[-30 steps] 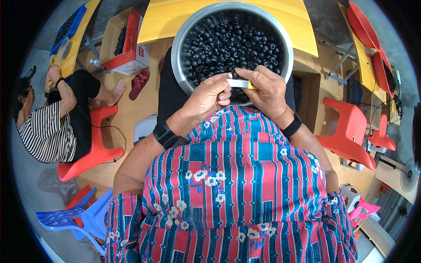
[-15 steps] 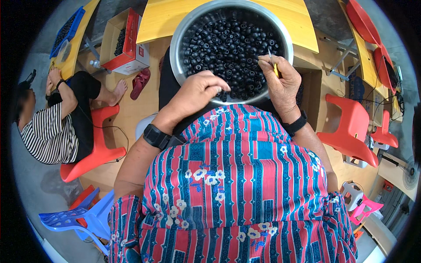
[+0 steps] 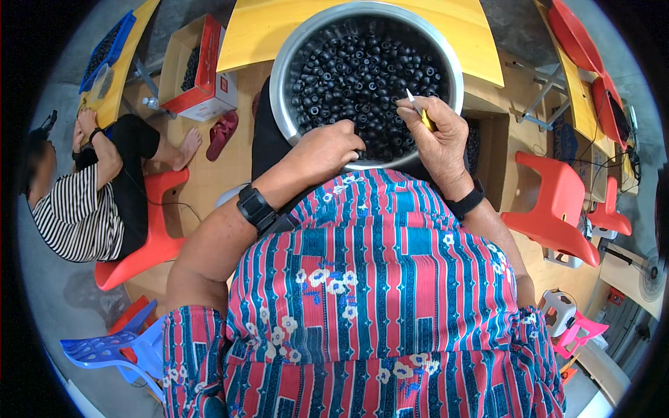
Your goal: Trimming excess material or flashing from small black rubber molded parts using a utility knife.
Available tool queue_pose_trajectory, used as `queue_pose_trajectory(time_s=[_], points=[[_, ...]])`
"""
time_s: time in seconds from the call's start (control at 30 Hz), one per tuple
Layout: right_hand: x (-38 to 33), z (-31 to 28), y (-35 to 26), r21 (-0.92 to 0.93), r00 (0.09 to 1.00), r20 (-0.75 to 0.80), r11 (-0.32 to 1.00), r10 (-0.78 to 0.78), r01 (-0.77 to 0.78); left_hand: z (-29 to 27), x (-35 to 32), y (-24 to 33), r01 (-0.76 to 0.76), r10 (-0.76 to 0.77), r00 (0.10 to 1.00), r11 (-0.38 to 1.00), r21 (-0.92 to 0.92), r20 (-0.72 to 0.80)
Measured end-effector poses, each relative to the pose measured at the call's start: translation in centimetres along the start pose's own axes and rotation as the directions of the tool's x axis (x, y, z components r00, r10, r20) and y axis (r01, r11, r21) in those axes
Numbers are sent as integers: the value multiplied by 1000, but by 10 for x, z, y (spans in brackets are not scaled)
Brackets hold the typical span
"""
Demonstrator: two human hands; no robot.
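In front of my lap a wide metal basin [image 3: 279, 90] holds a great many small round black parts [image 3: 373, 87] with holes in them. My left hand [image 3: 327, 145] is at the basin's near rim, its fingers curled and pinching one small black part [image 3: 359, 154], mostly hidden by the fingers. Over the right side of the basin, my right hand [image 3: 440, 129] grips a small yellow-handled tool [image 3: 426, 120]. Its pointed metal tip slants up and left past the fingertips, apart from the left hand. Whether it is a knife I cannot tell.
The basin rests against a yellow table [image 3: 251, 31]. Left of it stand an open red-and-white carton [image 3: 209, 97] with black parts and a seated person [image 3: 83, 202] in a striped shirt. A red stool [image 3: 554, 205] stands on the right, beside a brown box [image 3: 491, 150].
My left hand has turned inward and its fingers have closed further near the rim. My right hand has shifted slightly left and down, and the tool now tilts leftward with more of it showing.
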State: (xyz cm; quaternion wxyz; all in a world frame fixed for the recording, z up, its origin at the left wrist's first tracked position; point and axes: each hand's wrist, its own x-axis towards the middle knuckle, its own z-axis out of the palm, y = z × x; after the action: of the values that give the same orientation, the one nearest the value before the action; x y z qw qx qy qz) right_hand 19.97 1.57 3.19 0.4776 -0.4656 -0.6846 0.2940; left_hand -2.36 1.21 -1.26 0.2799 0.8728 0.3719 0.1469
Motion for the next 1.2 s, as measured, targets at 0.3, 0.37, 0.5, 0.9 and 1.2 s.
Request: queue_pose_trajectory(time_s=[0.3,0.37,0.5,0.9,1.2], points=[[-3,7,3,67,979,206,997,11,-25,-4,-3,12,120,-354,919,-164,-979,172],[-7,12,8,197,976,215,977,35,-79,-2,-2,15,106,-324,927,-255,-961,188],[-4,9,-2,134,947,321,989,13,-59,2,1,19,139,-187,949,-477,-868,255],[0,6,3,254,889,449,942,88,-221,-1,2,19,250,-121,942,-368,-896,313],[1,6,-2,-14,949,311,999,-44,51,4,1,17,181,-127,959,-409,-894,252]])
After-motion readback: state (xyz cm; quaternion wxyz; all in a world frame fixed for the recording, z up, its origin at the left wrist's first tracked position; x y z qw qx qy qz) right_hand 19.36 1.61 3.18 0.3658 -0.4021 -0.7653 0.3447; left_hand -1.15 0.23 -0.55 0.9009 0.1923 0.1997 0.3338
